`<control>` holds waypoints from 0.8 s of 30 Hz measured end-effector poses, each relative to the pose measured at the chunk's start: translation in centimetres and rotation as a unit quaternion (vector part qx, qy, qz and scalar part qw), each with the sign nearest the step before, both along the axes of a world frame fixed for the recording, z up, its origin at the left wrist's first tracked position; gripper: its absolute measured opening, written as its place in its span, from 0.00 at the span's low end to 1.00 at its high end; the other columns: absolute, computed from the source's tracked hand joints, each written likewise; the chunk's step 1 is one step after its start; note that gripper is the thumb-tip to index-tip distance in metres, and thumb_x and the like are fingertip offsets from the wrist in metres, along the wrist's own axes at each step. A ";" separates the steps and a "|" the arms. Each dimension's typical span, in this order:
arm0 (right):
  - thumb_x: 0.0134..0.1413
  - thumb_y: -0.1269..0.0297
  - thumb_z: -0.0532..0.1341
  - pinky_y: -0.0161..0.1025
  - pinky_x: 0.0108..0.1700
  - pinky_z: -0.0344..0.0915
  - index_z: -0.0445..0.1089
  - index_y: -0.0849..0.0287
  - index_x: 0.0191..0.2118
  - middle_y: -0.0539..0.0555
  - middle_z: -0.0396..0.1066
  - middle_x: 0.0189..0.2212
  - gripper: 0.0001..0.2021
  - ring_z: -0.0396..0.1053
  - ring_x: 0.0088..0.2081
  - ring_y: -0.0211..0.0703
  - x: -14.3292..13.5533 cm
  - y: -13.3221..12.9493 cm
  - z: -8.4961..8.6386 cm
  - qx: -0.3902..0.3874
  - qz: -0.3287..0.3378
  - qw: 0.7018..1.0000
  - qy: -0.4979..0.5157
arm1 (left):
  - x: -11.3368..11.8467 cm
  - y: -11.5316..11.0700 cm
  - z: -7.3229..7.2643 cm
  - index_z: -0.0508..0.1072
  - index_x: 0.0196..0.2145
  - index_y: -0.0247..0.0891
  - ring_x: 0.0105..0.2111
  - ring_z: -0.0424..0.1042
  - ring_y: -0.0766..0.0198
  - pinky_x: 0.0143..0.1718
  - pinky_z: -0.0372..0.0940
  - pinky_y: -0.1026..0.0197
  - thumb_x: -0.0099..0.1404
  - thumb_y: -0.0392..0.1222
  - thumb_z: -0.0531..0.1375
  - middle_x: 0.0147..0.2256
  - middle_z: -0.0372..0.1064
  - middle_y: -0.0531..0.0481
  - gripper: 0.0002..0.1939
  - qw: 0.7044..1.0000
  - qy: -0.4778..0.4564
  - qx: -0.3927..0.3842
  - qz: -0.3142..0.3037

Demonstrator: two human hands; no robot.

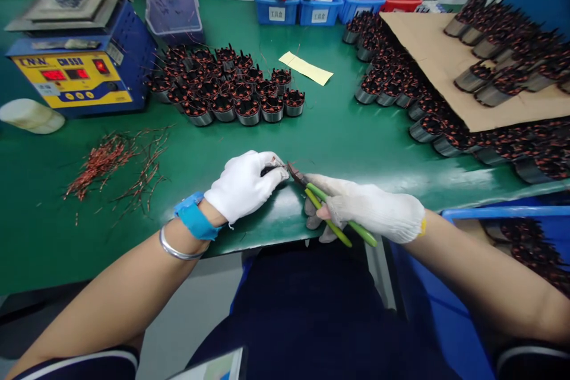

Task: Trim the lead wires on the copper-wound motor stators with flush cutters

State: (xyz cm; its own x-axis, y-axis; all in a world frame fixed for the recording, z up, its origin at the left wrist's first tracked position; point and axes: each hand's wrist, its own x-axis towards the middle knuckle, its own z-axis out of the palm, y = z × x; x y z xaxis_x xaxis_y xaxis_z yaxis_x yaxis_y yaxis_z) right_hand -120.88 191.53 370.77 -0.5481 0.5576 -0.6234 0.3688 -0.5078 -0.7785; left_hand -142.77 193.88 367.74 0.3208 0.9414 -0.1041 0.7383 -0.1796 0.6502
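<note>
Two gloved hands were brought together at the lower centre of the frame, over the table [338, 130] edge. A small wound stator [270, 170] was kept pinned under the closed left hand [244, 185], apparently so its leads faced right. Green-handled cutters [327, 209] were gripped in the right hand [371, 214], tips at the stator. Copper offcuts [116, 163] were heaped at centre left, finished stators [227, 92] grouped above.

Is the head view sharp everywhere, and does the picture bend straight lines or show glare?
Head view: sharp at the centre, on the white-gloved left hand and the green-handled cutters; soft at the right edge, where the dark wound coils blur; the green table's near edge bows, a wide-lens distortion; lighting even, only mild sheen.
</note>
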 end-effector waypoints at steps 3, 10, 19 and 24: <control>0.50 0.65 0.59 0.40 0.32 0.74 0.59 0.50 0.58 0.51 0.69 0.36 0.27 0.73 0.36 0.44 -0.4 0.1 -0.1 0.024 0.014 0.999 -0.034 | 0.0 0.0 0.1 0.75 0.36 0.42 0.29 0.68 0.62 0.30 0.61 0.61 0.65 0.50 0.53 0.29 0.72 0.51 0.14 1.000 0.001 0.001 -0.001; 0.51 0.63 0.60 0.33 0.25 0.68 0.62 0.50 0.56 0.48 0.69 0.29 0.24 0.71 0.26 0.39 -0.6 1.1 0.1 0.079 0.074 0.989 -0.102 | -0.2 0.2 0.2 0.76 0.34 0.41 0.30 0.69 0.61 0.31 0.62 0.61 0.63 0.49 0.54 0.30 0.73 0.51 0.14 1.000 0.019 0.010 -0.009; 0.53 0.58 0.59 0.38 0.28 0.68 0.60 0.46 0.61 0.54 0.73 0.39 0.28 0.70 0.27 0.42 -0.2 0.9 0.6 0.164 0.124 0.962 -0.177 | -1.1 0.2 1.2 0.76 0.34 0.42 0.34 0.72 0.60 0.37 0.64 0.59 0.62 0.53 0.56 0.34 0.76 0.53 0.14 0.999 -0.029 -0.018 0.020; 0.55 0.57 0.54 0.46 0.43 0.67 0.57 0.53 0.62 0.59 0.69 0.49 0.28 0.70 0.44 0.54 -0.6 0.1 0.9 0.360 0.197 0.845 -0.343 | -2.4 1.1 0.9 0.74 0.38 0.38 0.42 0.72 0.58 0.47 0.65 0.59 0.65 0.49 0.53 0.39 0.75 0.49 0.14 0.985 -0.115 0.062 0.118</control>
